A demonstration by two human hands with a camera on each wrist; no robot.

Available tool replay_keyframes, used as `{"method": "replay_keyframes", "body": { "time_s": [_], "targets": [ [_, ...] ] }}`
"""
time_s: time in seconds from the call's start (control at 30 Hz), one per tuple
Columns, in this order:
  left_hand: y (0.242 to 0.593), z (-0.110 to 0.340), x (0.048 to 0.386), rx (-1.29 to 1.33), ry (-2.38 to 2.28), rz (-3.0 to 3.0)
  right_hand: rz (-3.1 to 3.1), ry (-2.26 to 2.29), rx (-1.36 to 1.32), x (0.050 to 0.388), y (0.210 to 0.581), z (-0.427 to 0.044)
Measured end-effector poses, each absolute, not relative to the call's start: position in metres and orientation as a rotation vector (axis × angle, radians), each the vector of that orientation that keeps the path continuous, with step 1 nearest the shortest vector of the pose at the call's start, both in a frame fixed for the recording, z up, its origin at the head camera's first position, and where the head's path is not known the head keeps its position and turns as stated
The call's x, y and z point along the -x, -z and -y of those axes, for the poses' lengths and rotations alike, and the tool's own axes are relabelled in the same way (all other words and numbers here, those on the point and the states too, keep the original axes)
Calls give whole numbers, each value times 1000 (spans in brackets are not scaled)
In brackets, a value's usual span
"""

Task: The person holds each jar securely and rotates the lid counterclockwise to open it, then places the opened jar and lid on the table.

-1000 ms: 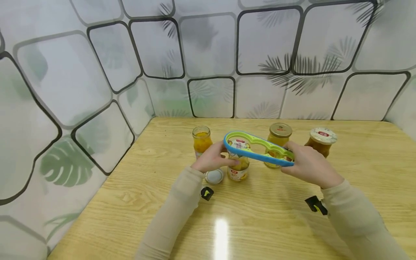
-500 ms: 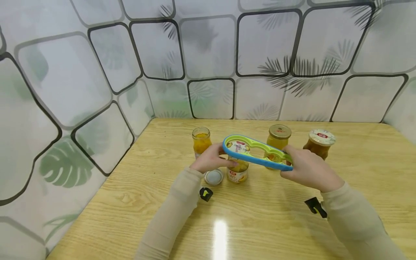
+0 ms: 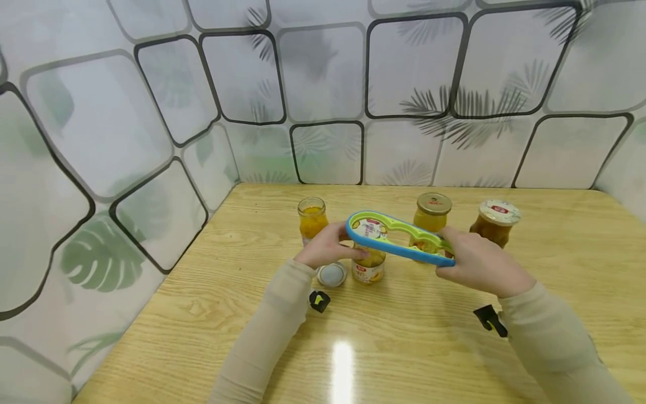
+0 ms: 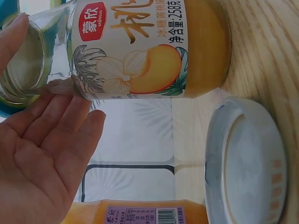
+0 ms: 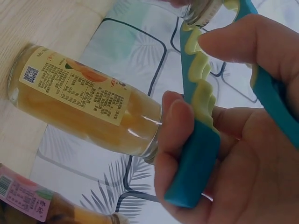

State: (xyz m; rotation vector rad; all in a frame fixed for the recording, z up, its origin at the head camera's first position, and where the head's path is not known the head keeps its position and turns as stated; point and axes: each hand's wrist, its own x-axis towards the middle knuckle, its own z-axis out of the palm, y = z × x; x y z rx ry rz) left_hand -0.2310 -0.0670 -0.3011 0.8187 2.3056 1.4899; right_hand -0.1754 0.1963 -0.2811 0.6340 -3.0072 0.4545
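Observation:
In the head view my left hand (image 3: 328,247) holds a glass jar of yellow peaches (image 3: 368,272) by its neck, thumb in front. The left wrist view shows the jar's peach label (image 4: 154,51) and the fingers against the neck. My right hand (image 3: 481,264) grips the narrow end of a blue and green jar opener (image 3: 398,250). The opener's wide end surrounds the jar's printed white lid (image 3: 369,228). A loose white lid (image 3: 331,275) lies on the table beside the jar, near my left wrist. The right wrist view shows fingers curled round the opener (image 5: 194,163).
Behind my left hand stands a lidless jar with orange contents (image 3: 313,223). A gold-lidded yellow jar (image 3: 434,205) stands behind the opener. Farther right is a darker jar with a white lid (image 3: 499,213). Patterned walls border the wooden table (image 3: 227,252) at the back and left.
Over the first half second the opener's wide end sank slightly around the jar's lid. Both hands kept their holds, and almost nothing has moved since.

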Motion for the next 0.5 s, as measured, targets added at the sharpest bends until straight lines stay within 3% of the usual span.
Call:
{"method": "replay_keyframes", "body": {
  "time_s": [0.5],
  "targets": [
    [302, 67, 231, -797, -1493, -2299, 2992, -384, -656, 176, 280, -196]
  ]
}}
